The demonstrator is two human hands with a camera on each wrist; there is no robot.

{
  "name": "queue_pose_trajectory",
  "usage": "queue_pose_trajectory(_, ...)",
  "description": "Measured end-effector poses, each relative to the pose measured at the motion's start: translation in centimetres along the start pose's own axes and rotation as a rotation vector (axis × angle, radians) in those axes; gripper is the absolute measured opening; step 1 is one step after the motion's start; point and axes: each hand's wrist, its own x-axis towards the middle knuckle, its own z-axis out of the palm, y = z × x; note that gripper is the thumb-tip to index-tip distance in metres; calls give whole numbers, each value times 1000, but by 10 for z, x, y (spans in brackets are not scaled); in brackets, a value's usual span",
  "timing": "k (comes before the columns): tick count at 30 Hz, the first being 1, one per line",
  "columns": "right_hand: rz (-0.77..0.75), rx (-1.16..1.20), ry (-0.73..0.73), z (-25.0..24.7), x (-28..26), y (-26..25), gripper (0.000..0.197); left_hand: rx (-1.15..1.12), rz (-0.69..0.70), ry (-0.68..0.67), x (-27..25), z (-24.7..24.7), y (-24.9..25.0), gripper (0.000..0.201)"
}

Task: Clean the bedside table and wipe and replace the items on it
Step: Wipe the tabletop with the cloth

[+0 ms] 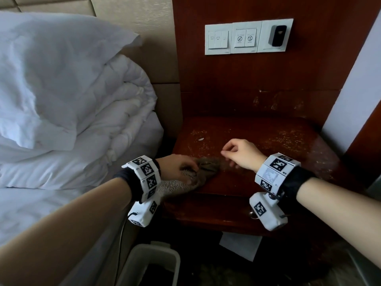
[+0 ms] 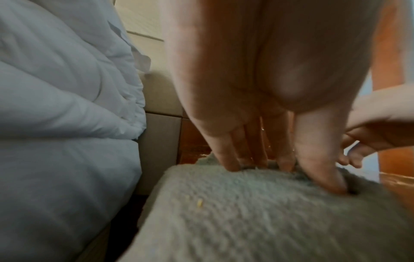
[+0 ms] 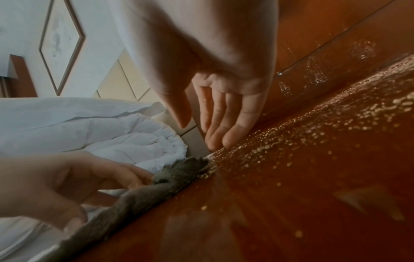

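The bench (image 1: 257, 141) is dark red-brown wood and is sitting in the middle of the head view, with pale crumbs and specks lying all over its top. A grey-brown cloth (image 1: 206, 168) is lying on the near left corner of the bench, and part of it is hanging over the left edge.

The left hand (image 1: 177, 166) is coming in from the lower left and is resting on the cloth. In the left wrist view its fingers (image 2: 226, 156) are pointing down and pressing into the fuzzy cloth (image 2: 257, 212), with the thumb digging into a fold. It looks like the fingers are bunching the cloth and holding it.

The right hand (image 1: 241, 153) is hanging just above the bench, right beside the cloth on its right side. Its fingers (image 3: 233, 124) are loosely bent and close together, and the thumb is standing a little apart from them. They are holding nothing. In the right wrist view the fingertips are very near the crumbs on the wood (image 3: 313, 159), but I cannot tell if they are touching it.

A white pillow (image 1: 51, 69) and a rolled white blanket (image 1: 123, 112) are lying on the bed at the left of the frame. White wall switches (image 1: 247, 37) are sitting on the wood panel at the top. A white bin (image 1: 152, 263) is standing on the floor at the bottom, below the bench.
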Motion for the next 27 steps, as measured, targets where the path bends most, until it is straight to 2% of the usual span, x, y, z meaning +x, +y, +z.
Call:
queue_pose_trajectory(6, -13, -18, -61, 9, 6, -4, 18, 128, -59, 79, 13, 0, -7, 55)
queue_pose_trajectory(13, 22, 31, 16, -6, 33, -7, 17, 192, -166, 28, 43, -13, -23, 58)
queue_pose_trajectory(15, 53, 29, -13, -8, 45, -6, 16, 236, -184, 13, 52, -19, -26, 60)
queue_pose_trajectory(22, 99, -80, -113, -7, 84, -8, 22, 332, -234, -21, 88, -37, -34, 55)
queue_pose_trajectory(27, 98, -221, -152, -11, 107, -9, 33, 308, -305, -13, 128, -52, -50, 55)
